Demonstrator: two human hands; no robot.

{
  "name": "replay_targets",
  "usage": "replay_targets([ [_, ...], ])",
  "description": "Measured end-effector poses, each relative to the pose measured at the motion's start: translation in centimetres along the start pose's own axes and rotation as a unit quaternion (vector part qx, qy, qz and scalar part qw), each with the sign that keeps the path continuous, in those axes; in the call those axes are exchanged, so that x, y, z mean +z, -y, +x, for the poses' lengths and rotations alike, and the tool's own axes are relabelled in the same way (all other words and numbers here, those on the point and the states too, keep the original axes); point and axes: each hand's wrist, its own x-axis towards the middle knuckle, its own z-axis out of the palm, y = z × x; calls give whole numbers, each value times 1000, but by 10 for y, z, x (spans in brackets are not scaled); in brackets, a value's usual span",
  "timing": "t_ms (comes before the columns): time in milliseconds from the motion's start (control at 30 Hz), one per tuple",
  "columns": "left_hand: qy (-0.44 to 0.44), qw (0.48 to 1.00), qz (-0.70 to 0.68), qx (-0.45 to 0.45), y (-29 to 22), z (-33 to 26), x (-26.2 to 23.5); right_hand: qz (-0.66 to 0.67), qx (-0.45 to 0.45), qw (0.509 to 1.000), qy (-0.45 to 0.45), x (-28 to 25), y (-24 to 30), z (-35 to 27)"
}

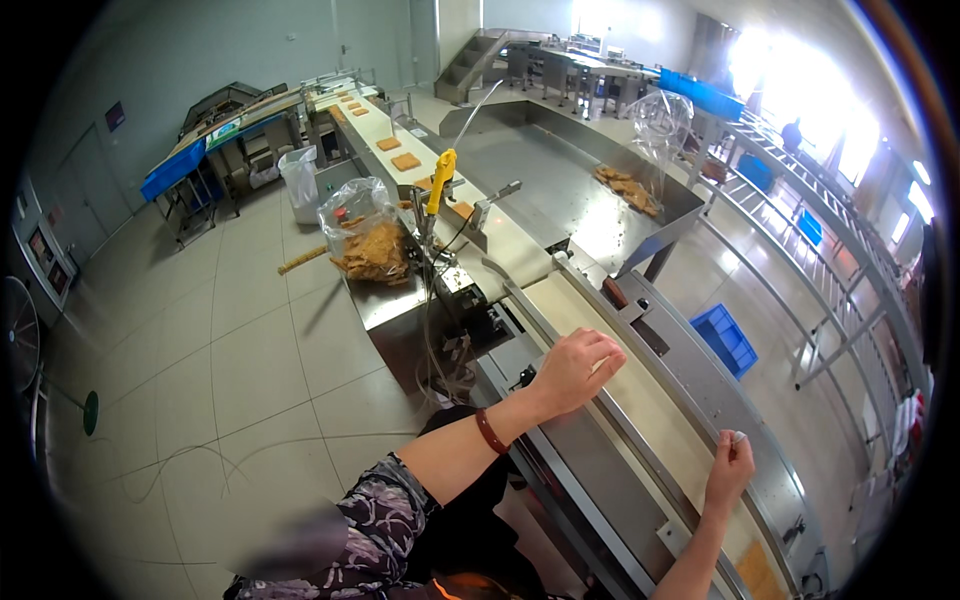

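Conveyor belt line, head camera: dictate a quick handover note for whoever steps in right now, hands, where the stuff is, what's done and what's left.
Left hand: loosely curled, resting on the near edge of the cream conveyor belt; whether it holds anything cannot be told.
Right hand: at the belt's far edge, pinching something small and pale.
Flat brown pieces lie spaced on the belt upstream; one piece sits at the near end.
A clear bag of brown pieces stands on the steel ledge left of the belt; more pieces lie in the steel trough.
Done: pieces on the belt. Left: the bag and trough piles.
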Motion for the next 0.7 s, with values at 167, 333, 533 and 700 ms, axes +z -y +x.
replay_targets([
  [167, 4, 1000, -2, -4, 1, -3, 3, 3, -10, 1000, 5, 0, 1, -1],
  [333, 3, 1000, -9, 6, 0, -2, 3, 23, -28, 999, -19, 4, 5, -2],
  [533, 8, 1000, -20, 5, 0, -2, 4, 5, -44, 999, -20, 3, 1, -1],
  [700, 8, 1000, -19, 16, 1, -2, 5, 14, -50, 999, -18, 5, 2, -1],
])
